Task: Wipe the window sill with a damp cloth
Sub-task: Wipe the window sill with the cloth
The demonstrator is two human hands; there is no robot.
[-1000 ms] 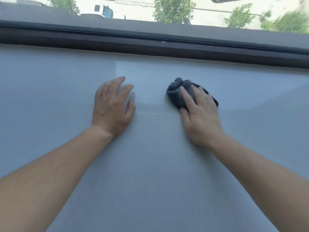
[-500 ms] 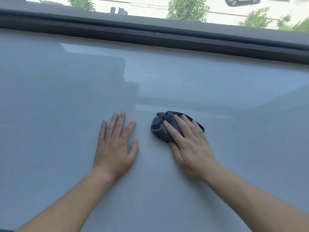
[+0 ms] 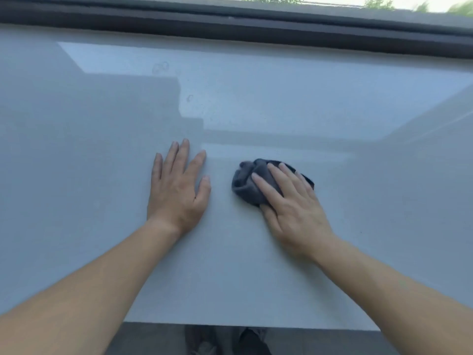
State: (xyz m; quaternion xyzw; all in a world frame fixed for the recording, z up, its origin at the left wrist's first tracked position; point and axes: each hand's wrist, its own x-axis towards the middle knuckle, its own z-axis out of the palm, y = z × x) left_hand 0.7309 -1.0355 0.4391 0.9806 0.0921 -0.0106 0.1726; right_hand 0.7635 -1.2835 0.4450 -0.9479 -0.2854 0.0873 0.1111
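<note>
With the right hand (image 3: 294, 208) pressing flat, open fingers (image 3: 266, 185) on the bunched cloth (image 3: 245, 185) mid-sill and the left hand (image 3: 176, 190) splayed empty beside it, faint ring marks (image 3: 161, 67) near the window frame (image 3: 230, 26) suggest the window sill (image 3: 102, 124) is only partly wiped.

The left hand (image 3: 176, 190) lies flat on the wide pale grey window sill (image 3: 102, 149). Just to its right, apart from it, the right hand (image 3: 291, 208) rests on the crumpled dark grey cloth (image 3: 247, 183). The dark window frame (image 3: 230, 26) runs behind both.
</note>
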